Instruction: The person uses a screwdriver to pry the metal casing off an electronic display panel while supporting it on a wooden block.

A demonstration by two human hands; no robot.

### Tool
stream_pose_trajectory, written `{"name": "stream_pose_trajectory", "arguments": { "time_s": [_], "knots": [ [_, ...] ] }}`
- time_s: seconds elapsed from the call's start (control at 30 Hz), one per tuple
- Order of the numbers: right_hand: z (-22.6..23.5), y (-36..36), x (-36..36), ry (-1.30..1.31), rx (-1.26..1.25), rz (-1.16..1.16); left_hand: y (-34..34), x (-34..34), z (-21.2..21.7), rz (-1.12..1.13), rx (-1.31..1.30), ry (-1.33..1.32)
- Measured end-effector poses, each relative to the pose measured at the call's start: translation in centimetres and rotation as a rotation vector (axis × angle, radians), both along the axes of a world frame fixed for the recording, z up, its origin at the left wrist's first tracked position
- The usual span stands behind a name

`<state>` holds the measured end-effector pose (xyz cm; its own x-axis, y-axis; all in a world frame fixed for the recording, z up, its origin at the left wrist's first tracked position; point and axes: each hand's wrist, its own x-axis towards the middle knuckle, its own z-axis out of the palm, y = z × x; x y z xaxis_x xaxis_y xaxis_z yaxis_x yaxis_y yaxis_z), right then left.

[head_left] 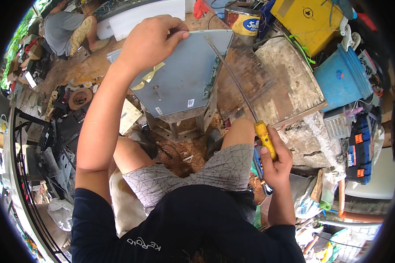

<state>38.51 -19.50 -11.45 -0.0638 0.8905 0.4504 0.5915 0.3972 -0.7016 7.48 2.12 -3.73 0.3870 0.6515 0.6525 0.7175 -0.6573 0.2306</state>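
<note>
A flat grey rectangular panel [175, 79] stands tilted on a small wooden stool [180, 127] between my knees. It bears small labels, a peeling strip of yellowish tape [148, 75] and a green strip along its right side. My left hand [156, 37] has its fingers closed over the panel's top edge. In my right hand [276, 160] is a long screwdriver [264, 139] with a yellow handle. The shaft slants up and left, its tip over the panel's upper right part; whether it touches, I cannot tell. A blue and black handled tool [260, 168] shows beside that hand, partly hidden.
Another person [68, 30] sits at the far left. Wooden boards [285, 74] lie to the right, with a paint can [242, 21], a yellow box [309, 19], a blue bucket [342, 79] and a blue toolbox [360, 149] around them. Mixed scrap [70, 118] crowds the left side.
</note>
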Motion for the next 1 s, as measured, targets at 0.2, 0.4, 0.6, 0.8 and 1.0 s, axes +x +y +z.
{"name": "stream_pose_trajectory", "arguments": {
  "time_s": [0.2, 0.4, 0.6, 0.8, 1.0],
  "knots": [
    [0.2, 0.4, -0.3, 0.068, -0.046, 0.029, -0.3, 0.1, 0.1, 0.009, -0.026, 0.006],
    [0.2, 0.4, -0.2, 0.145, -0.079, 0.017, -0.2, 0.3, -0.1, -0.023, 0.017, -0.006],
    [2.3, -0.7, -0.6, -0.170, 0.027, -0.044, -0.5, 1.2, 0.8, 0.045, -0.151, 0.096],
    [2.9, -2.1, -3.0, -0.411, 0.048, -0.166, -1.0, 2.0, 0.9, 0.101, -0.192, 0.091],
    [3.0, -2.0, -2.8, -0.204, -0.063, -0.080, -1.3, 2.4, 1.1, 0.119, -0.252, 0.085]
  ]
}}
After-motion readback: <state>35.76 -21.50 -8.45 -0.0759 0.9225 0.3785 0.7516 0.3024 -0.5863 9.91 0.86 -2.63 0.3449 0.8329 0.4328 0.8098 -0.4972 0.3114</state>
